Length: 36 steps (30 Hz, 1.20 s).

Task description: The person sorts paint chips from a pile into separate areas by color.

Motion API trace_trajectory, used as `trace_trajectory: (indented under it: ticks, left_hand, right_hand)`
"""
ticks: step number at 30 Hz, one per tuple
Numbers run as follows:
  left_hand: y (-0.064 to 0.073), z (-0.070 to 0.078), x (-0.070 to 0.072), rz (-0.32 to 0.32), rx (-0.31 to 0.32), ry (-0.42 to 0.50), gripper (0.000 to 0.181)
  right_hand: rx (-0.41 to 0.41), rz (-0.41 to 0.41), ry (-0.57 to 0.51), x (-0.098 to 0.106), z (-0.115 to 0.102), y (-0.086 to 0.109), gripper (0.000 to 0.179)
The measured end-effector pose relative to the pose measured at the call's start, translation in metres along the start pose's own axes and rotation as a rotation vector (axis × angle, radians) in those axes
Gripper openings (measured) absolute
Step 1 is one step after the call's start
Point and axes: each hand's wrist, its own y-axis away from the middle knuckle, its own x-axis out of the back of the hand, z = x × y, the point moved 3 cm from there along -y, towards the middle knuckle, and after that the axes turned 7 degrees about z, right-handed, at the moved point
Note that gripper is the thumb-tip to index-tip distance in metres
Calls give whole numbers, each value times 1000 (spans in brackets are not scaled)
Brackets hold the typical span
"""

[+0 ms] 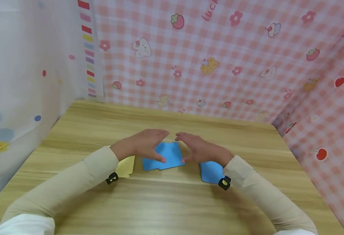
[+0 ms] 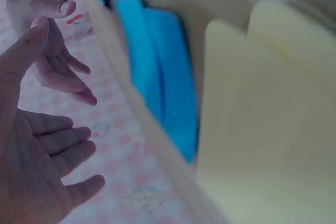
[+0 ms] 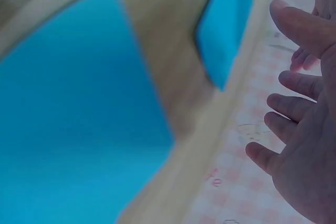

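Observation:
Two overlapping blue cards (image 1: 170, 155) lie at the middle of the table, spread slightly apart. Over their left side hovers my left hand (image 1: 144, 143), fingers extended and thumb apart, holding nothing. Facing it from the other side, my right hand (image 1: 202, 148) is likewise spread with nothing in it. Under the left wrist lie pale yellow cards (image 2: 262, 108), rounded at the corners and partly overlapping. Another blue card pile (image 3: 79, 114) sits beneath the right wrist, partly covered by it in the head view.
The wooden table (image 1: 172, 202) meets a pink checked cloth wall (image 1: 189, 65) at the back and another on the right. A pale patterned cloth (image 1: 28, 65) hangs on the left. Each wrist wears a small black strap device (image 1: 225, 183).

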Motion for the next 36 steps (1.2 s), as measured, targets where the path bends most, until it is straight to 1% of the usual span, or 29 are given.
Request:
trace_trajectory:
  ticks: [4, 7, 10, 14, 18, 22, 24, 26, 28, 30, 32, 33, 36]
  left_hand:
    - [-5, -1, -16, -93, 107, 9, 105]
    - [-7, 2, -24, -132, 130, 1, 106]
    - [-10, 5, -30, -146, 124, -26, 107]
    - [-13, 10, -33, -151, 103, -69, 106]
    - [-16, 11, -31, -151, 87, -80, 103]
    - [-21, 12, -22, -140, 70, -66, 102]
    - [-27, 16, -15, -132, 62, -43, 102]
    - [-35, 21, -7, -124, 50, -16, 101]
    - [-47, 29, -1, -112, 30, 6, 100]
    - [-60, 40, 1, -105, 0, 15, 100]
    - [-74, 54, -2, -105, -35, 8, 100]
    - [-80, 61, -5, -109, -52, 5, 101]
    - [-95, 82, -23, -140, -99, -24, 101]
  right_hand:
    - [-1, -50, 54, -9, 9, 0, 87]
    - [-3, -77, 88, -12, 13, -2, 95]
    - [-13, -105, 109, -13, 15, -3, 100]
    - [-36, -132, 122, -15, 16, -4, 102]
    - [-45, -117, 113, -14, 17, -4, 100]
    - [-65, -72, 85, -5, 16, 3, 99]
    - [-96, -43, 62, 6, 15, 11, 99]
    - [-123, -9, 44, 20, 16, 22, 99]
    - [-157, 23, 33, 33, 18, 37, 100]
    - [-184, 52, 29, 44, 21, 54, 100]
    - [-202, 74, 34, 49, 26, 74, 101]
    - [-217, 79, 33, 48, 28, 85, 101]
    - [-240, 83, 28, 39, 37, 114, 101]
